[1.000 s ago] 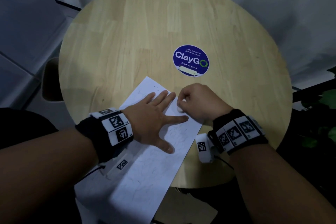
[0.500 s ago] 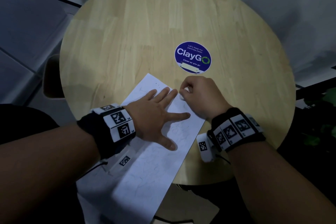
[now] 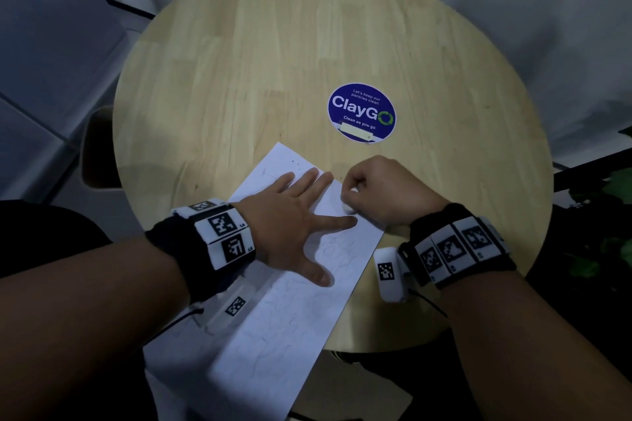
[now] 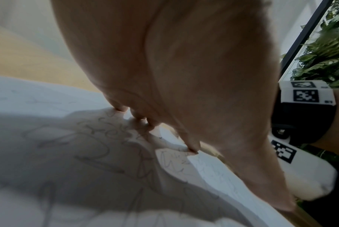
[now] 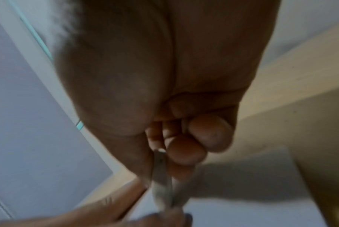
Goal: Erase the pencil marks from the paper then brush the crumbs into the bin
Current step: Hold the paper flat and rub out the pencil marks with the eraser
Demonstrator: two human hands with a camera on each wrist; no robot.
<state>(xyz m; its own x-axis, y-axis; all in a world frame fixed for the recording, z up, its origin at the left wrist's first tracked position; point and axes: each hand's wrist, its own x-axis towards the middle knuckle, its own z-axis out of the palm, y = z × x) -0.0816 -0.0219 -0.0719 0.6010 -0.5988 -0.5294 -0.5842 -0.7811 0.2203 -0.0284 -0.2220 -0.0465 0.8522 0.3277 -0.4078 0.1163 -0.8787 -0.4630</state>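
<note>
While hanging over the near table (image 3: 260, 55) edge, paper (image 3: 290, 314) pressed flat by left hand (image 3: 290, 232), fingers spread straight. Beyond, right hand (image 3: 386, 191) curled tight around white eraser (image 3: 348, 207), touching paper's right edge. Farther, round blue sticker (image 3: 361, 112).

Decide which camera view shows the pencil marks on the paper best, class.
The left wrist view: the pencil marks fill the near paper, large and dark. The head view shows them only faintly; the right wrist view shows none.

Paper (image 3: 290, 301) on table (image 3: 273, 61) front edge, sticker (image 3: 361, 112) prob. behind.
</note>
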